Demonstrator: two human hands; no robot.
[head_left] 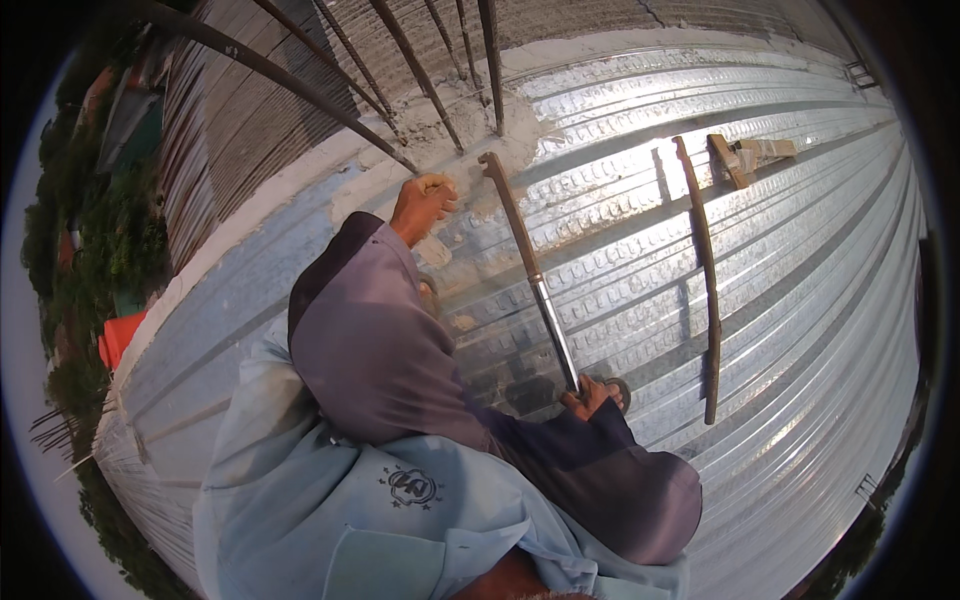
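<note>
Head cam: we've got the R hand [592, 397] closed round the near end of a long hooked bar [532, 265], shiny pipe section at our end. The bar lies out ahead of that hand, long axis running fwd and a bit left, hooked tip just short of the upright rebars [495, 70]. So R is def the closer hand to the handle, while the L hand [425, 205] is up near the tip, just left of it, fingers curled; can't tell if it's holding anything tbh. Rebars crowd the space past the tip, so that's the obstacle imo. Also on the metal roof [800, 260]: a rusty rod [706, 270] off right, wood scraps [730, 160] by its far end.
</note>
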